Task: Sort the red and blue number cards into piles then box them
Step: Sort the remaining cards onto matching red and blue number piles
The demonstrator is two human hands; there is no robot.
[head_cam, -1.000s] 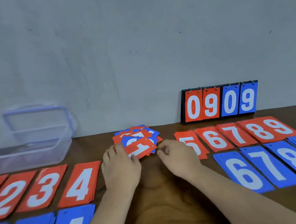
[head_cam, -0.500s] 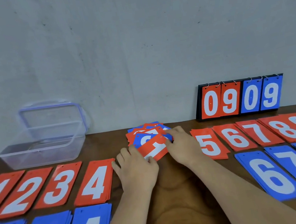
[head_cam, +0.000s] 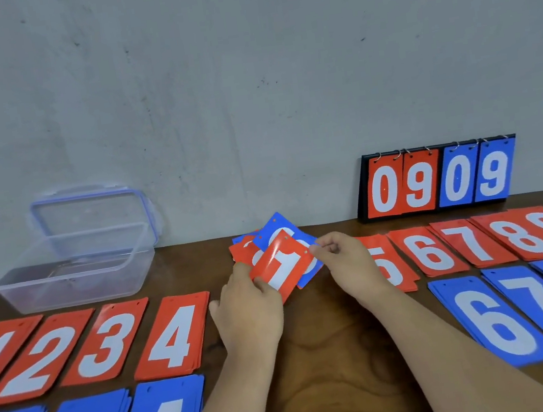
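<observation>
Red 1 card [head_cam: 284, 266], lower corner hidden behind left hand [head_cam: 250, 315]

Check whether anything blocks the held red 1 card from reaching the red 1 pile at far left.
Nothing visible does. The left hand and right hand hold the red 1 card above the mixed pile. Only the flat red 4 pile, red 3 pile and red 2 pile lie between it and the red 1 pile.

A scuffed, pale grey wall [head_cam: 247, 88] rises directly behind a dark brown wooden table [head_cam: 334, 353], evenly lit.
</observation>
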